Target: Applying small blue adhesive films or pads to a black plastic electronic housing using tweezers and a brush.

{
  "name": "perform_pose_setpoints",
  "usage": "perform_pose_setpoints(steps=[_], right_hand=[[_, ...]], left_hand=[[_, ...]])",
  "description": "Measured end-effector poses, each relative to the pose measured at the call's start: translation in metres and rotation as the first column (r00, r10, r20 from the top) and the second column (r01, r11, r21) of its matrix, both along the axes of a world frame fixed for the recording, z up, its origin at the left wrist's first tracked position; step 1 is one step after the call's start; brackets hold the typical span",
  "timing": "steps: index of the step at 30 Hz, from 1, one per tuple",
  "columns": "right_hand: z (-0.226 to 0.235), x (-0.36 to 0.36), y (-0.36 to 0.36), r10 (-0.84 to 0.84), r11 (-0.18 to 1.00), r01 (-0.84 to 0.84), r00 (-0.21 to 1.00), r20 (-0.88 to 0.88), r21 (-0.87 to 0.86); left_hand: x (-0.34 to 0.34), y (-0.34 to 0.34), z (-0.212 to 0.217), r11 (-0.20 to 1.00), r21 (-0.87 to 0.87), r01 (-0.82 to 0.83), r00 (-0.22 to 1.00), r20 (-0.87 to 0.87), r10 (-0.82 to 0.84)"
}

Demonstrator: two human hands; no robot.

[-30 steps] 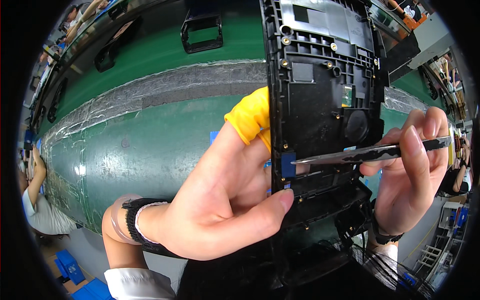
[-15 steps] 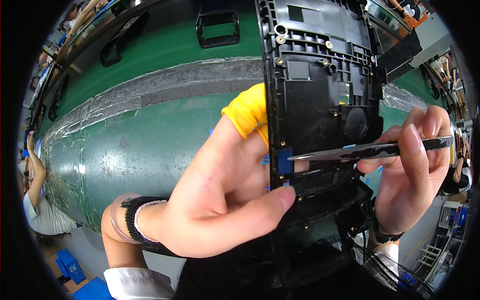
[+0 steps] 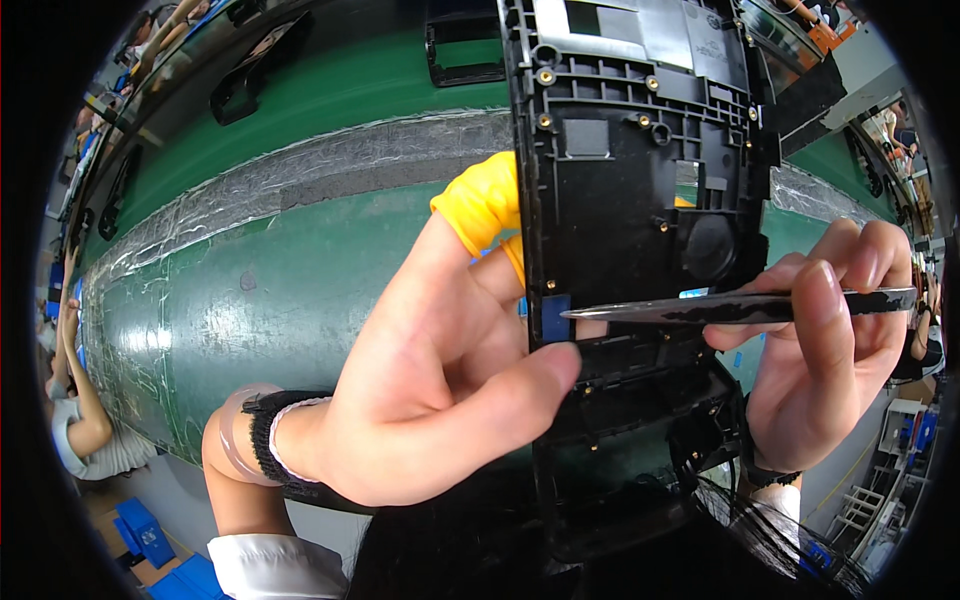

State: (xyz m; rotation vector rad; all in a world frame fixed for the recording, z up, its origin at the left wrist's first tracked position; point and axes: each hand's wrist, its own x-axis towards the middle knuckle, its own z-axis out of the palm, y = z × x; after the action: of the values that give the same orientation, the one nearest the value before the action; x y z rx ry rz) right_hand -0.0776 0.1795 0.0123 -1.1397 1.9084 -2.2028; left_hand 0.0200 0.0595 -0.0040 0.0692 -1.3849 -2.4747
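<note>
- The left hand (image 3: 430,395), half curled, gripped a black plastic frame (image 3: 620,210) by its near edge, fingers behind in yellow covers (image 3: 482,203).
- The right hand (image 3: 830,345) pinched a pointed metal tool (image 3: 680,308), tip at a blue piece (image 3: 553,323) just above the left thumb.
- Over the last second, frame and tip shifted slightly toward the left-hand side; the left thumb neared the blue piece, so work likely continued there.

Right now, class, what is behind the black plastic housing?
Yellow finger cots on the left hand pass partly behind the housing, with the green bench beyond; whatever else the housing covers cannot be seen.
</note>
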Motion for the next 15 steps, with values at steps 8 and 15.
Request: perform_pose_setpoints(steps=[8, 15], right_hand=[[0.009, -0.017, 0.013, 0.234, 0.965, -0.218, 0.966, 0.109, -0.145], [0.009, -0.03, 0.015, 0.18, 0.974, -0.163, 0.978, -0.104, 0.157]], left_hand=[[0.001, -0.008, 0.008, 0.998, 0.024, 0.05, 0.999, 0.009, -0.05], [0.001, -0.002, 0.006, 0.998, 0.066, -0.021, 0.999, -0.045, 0.024]])
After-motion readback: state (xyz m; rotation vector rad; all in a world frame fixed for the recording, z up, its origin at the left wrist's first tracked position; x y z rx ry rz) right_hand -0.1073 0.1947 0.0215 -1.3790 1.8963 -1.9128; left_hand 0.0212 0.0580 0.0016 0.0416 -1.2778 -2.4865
